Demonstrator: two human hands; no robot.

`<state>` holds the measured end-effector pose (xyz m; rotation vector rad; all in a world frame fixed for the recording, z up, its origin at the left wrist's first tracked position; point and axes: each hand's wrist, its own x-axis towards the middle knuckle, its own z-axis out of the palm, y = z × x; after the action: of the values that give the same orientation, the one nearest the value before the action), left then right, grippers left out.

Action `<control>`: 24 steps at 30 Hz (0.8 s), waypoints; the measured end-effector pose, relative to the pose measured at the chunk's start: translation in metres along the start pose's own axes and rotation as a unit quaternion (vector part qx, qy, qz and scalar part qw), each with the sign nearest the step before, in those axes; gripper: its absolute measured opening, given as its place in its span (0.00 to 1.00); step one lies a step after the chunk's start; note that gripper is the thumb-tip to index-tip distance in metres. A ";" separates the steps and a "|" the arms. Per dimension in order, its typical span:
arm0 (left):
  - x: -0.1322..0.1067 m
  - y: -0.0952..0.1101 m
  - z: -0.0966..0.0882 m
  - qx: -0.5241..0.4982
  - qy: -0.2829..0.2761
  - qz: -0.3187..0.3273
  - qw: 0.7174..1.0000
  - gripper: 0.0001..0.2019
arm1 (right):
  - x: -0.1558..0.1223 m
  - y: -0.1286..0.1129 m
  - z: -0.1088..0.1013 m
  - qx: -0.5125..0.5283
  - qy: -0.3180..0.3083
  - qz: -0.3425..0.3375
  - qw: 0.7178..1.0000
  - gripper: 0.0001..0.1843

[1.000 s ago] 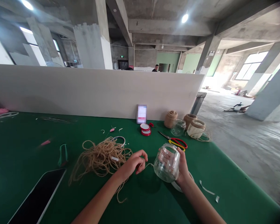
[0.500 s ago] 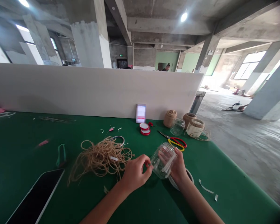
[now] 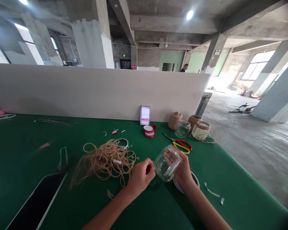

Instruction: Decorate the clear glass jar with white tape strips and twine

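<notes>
My right hand [image 3: 183, 169] grips a clear glass jar [image 3: 167, 163] from its right side, holding it tilted above the table. Against the jar's left side, my left hand [image 3: 144, 172] has its thumb and fingers drawn together; whatever is between them, if anything, is too small to make out. A white ring-shaped roll [image 3: 196, 179] lies partly hidden behind my right wrist. Just beyond the jar are scissors [image 3: 182, 146] with red and yellow handles. Left of my left hand lies a loose heap of jute twine [image 3: 108, 159].
Twine-wrapped jars [image 3: 175, 120] and another glass jar [image 3: 182, 129] stand at the back right. Red-rimmed rolls [image 3: 149, 131] lie before a propped phone [image 3: 145, 115]. A dark tablet [image 3: 38, 201] is at lower left, white strips [image 3: 212, 190] at right. A white partition [image 3: 98, 92] bounds the back.
The jar has turned slightly in my right hand, and the pale strip seen on it before no longer shows clearly. My left fingers have curled in closer. A distant person has moved right.
</notes>
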<state>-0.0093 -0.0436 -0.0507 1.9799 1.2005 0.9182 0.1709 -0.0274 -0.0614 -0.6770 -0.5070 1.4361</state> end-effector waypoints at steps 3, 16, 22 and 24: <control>0.000 0.001 0.000 -0.013 -0.002 0.004 1.000 0.06 | -0.001 0.001 -0.003 -0.006 -0.013 0.009 1.000 0.19; 0.003 0.001 -0.004 -0.226 -0.022 -0.074 0.971 0.06 | 0.002 0.001 -0.010 0.012 -0.032 0.045 0.998 0.20; 0.005 -0.004 -0.007 -0.190 0.069 -0.030 0.979 0.07 | 0.000 0.004 -0.015 -0.022 -0.061 0.062 0.996 0.23; 0.009 -0.005 -0.012 -0.231 0.107 -0.053 0.966 0.08 | 0.000 0.004 -0.017 -0.030 -0.069 0.073 0.995 0.25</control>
<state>-0.0186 -0.0312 -0.0463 1.4618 1.0714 1.2511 0.1793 -0.0297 -0.0766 -0.6773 -0.6204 1.6180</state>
